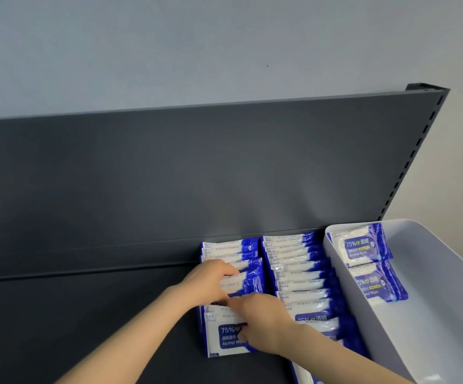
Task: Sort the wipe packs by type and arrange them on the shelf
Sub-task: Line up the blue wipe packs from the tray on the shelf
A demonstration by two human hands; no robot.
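Dark grey shelf w/ upright back panel fills most of the view. White bin sits at its right end. Two bin packs lie inside against the bin's left wall, labels up, marked 75% alcohol wipes.

Just left of the bin is the near row: blue-and-white packs on edge, overlapping, running from the back panel toward the front. One row further left of the bin is the far row, same type, also starting at the back panel. Its front pack leans back, label showing.

L hand is on the mid far row, fingers curled over the pack tops, thumb underneath, gripping a few together. R hand, on the side nearer the bin, is at the front pack's upper right, fingers and thumb pinching it. Can't tell if it has more than one pack. Both forearms come in from the bottom edge.
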